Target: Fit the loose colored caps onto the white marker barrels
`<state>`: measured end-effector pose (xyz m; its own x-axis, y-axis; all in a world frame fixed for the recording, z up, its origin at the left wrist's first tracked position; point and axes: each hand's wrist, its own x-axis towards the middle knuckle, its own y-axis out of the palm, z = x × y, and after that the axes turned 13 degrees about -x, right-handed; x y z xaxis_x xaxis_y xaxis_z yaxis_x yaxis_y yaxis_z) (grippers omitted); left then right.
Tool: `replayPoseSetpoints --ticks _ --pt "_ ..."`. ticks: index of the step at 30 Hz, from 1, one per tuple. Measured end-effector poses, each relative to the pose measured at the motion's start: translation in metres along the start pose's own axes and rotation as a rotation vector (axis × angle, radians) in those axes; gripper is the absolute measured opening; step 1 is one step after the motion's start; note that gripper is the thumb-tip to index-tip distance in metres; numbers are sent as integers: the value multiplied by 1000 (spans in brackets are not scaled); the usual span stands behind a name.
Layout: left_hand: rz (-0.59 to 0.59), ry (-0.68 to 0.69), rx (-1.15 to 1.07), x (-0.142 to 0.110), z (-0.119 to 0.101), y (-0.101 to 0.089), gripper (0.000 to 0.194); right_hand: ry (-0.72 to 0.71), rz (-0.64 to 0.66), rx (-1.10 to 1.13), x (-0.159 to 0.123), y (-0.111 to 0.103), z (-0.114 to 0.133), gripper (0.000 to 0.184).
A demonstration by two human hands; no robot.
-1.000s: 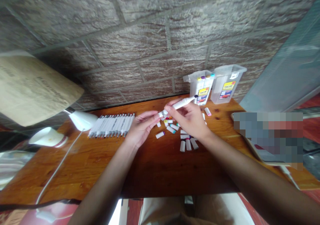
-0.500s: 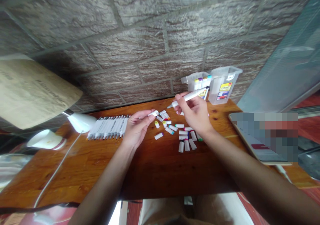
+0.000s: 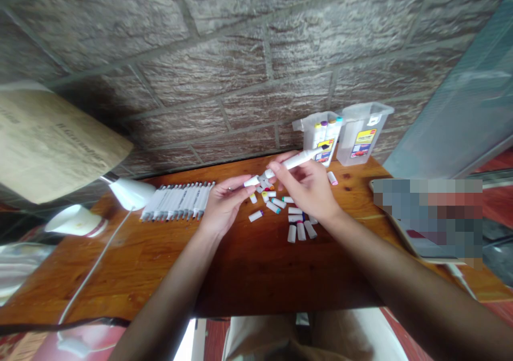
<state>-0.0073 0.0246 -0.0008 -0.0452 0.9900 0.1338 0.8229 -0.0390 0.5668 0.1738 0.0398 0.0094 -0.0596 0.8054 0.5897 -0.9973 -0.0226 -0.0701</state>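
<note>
Between the fingers of my right hand (image 3: 310,185) is a white marker (image 3: 296,159), tilted with its dark far end up toward the right. My left hand (image 3: 224,203) pinches a white marker cap (image 3: 252,181). The marker's lower end points at the cap's mouth; whether the two touch I cannot tell. Several loose caps (image 3: 273,206) with coloured ends lie on the wooden table below my hands, and more white caps (image 3: 301,230) are grouped beneath my right wrist. Left of my left hand, a row of uncapped markers (image 3: 176,202) lies side by side.
Against the stone wall stand a clear bin (image 3: 318,131) holding several markers and another clear bin (image 3: 363,136). A tablet-like device (image 3: 425,222), partly blurred, lies at the right. On the left are a lamp (image 3: 130,190), its cable (image 3: 96,267) and a white cup (image 3: 76,221).
My right hand has moved left and slightly down, bringing the marker's lower end to the cap. The left hand has shifted slightly right with the cap.
</note>
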Motion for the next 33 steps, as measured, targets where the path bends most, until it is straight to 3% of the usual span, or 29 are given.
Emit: replayPoseSetpoints --ticks 7,13,16,20,23,30,31,33 --pt "-28 -7 -33 -1 -2 3 35 -69 -112 -282 5 -9 -4 25" --pt "-28 2 -50 0 -3 1 36 152 -189 -152 16 -17 -12 35" --pt "-31 -7 -58 1 -3 -1 35 156 -54 -200 15 -17 -11 39" --pt "-22 -5 -75 3 -4 -3 34 133 271 -219 9 -16 -11 41" --pt "-35 -12 -86 4 -5 -6 34 142 429 -195 6 -14 -12 40" --pt "-70 -51 -157 9 -5 -11 34 195 534 -84 4 -9 -9 33" --pt "-77 -55 -168 9 -5 -11 33 211 534 -53 4 -8 -8 35" --pt "-96 -67 -185 9 -5 -11 32 244 511 20 3 -8 -8 58"
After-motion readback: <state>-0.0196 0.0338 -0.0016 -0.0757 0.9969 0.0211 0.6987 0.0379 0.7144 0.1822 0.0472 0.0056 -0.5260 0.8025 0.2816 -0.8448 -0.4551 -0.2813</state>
